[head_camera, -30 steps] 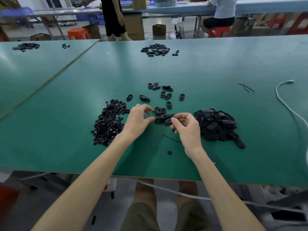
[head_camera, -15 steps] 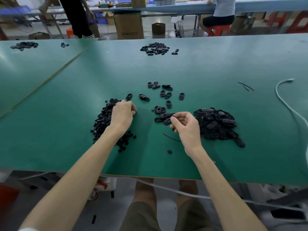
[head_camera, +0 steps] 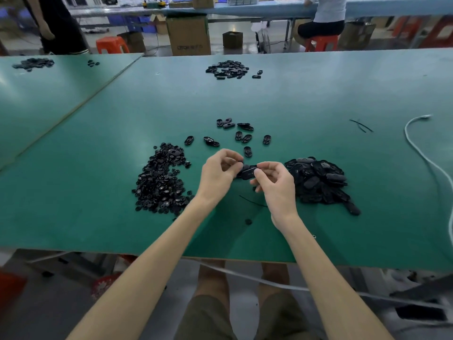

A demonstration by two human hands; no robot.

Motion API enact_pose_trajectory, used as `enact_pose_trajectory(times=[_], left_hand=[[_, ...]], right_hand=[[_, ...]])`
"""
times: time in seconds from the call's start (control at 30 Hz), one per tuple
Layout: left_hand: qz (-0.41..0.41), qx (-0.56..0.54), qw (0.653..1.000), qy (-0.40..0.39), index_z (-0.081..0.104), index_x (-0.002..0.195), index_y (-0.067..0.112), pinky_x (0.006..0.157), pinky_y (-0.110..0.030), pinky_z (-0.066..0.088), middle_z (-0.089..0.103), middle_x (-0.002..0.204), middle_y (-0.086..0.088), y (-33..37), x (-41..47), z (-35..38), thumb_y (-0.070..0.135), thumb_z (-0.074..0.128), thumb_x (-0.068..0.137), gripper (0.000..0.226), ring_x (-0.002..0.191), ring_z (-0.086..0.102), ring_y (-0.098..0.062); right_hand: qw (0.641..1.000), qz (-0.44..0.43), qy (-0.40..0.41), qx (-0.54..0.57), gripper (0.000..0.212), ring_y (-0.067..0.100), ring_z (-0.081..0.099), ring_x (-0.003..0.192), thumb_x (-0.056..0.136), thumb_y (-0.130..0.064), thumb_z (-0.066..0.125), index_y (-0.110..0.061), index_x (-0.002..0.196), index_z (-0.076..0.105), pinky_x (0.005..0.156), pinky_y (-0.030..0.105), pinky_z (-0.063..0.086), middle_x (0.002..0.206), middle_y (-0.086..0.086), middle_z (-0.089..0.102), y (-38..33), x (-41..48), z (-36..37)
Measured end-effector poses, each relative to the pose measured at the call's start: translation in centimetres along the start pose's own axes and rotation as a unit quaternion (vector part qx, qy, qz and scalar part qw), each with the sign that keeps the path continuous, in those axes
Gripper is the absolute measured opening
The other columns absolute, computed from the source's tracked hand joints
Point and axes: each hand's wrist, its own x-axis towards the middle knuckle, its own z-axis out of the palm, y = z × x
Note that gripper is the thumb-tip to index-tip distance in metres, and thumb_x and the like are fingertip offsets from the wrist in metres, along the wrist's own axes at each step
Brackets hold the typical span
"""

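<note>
My right hand (head_camera: 275, 186) pinches a black oval plastic shell (head_camera: 248, 173) just above the green table (head_camera: 318, 99). My left hand (head_camera: 218, 174) meets it from the left, thumb and fingers curled against a small black piece (head_camera: 240, 165) at the shell's left end. A heap of small black round parts (head_camera: 161, 177) lies left of my hands. On the right sits a heap of larger black oval shells (head_camera: 317, 180). Several assembled ovals (head_camera: 241, 137) lie scattered just beyond my hands.
Another pile of black parts (head_camera: 228, 69) lies far across the table, and one more (head_camera: 33, 63) on the left table. A white cable (head_camera: 426, 158) runs along the right side. A thin black strand (head_camera: 252, 202) and a loose round part (head_camera: 248, 221) lie near my right wrist.
My left hand left the pile of small parts and came back to the shell in my right hand, now holding a small piece against it. My right hand stayed in place.
</note>
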Motion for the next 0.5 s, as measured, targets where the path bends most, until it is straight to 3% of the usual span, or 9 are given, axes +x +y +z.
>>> enact_pose_trajectory(times=[0.1, 0.23, 0.4, 0.5], left_hand=[[0.023, -0.024, 0.999, 0.028, 0.075, 0.097, 0.012, 0.082, -0.036, 0.059, 0.075, 0.089, 0.004, -0.4, -1.0, 1.1, 0.008, 0.074, 0.092, 0.007, 0.08, 0.067, -0.01], [-0.012, -0.088, 0.994, 0.066, 0.076, 0.094, 0.019, 0.084, -0.043, 0.059, 0.076, 0.089, 0.007, -1.5, -1.6, 1.5, 0.013, 0.075, 0.092, 0.006, 0.083, 0.069, -0.023], [-0.024, -0.088, 0.993, 0.074, 0.075, 0.093, 0.025, 0.075, -0.03, 0.051, 0.073, 0.092, -0.001, -1.8, -1.7, 1.0, 0.02, 0.075, 0.092, 0.005, 0.072, 0.058, -0.016], [-0.023, -0.085, 0.994, 0.06, 0.072, 0.092, 0.025, 0.073, -0.028, 0.052, 0.074, 0.089, 0.005, -1.7, -1.8, 1.0, 0.019, 0.073, 0.093, 0.006, 0.072, 0.063, -0.021]], right_hand=[[1.0, -0.005, 0.004, -0.002, 0.01, 0.015, 0.075, 0.075, 0.099, -0.006, 0.066, -0.015, 0.104, 0.07, 0.061, 0.022, 0.053, 0.093, 0.004, 0.075, 0.1, 0.1, 0.0], [1.0, -0.009, 0.002, -0.005, 0.015, 0.013, 0.075, 0.078, 0.099, -0.006, 0.066, -0.017, 0.105, 0.073, 0.061, 0.02, 0.054, 0.09, -0.003, 0.077, 0.1, 0.1, 0.0], [1.0, -0.009, 0.001, -0.01, 0.016, 0.013, 0.076, 0.079, 0.099, -0.005, 0.066, -0.019, 0.102, 0.073, 0.062, 0.022, 0.055, 0.093, 0.0, 0.077, 0.0, 0.0, 0.1], [1.0, 0.0, 0.003, 0.003, 0.012, 0.017, 0.077, 0.078, 0.098, -0.004, 0.067, -0.015, 0.102, 0.07, 0.061, 0.023, 0.055, 0.095, 0.005, 0.075, 0.0, 0.0, 0.1]])
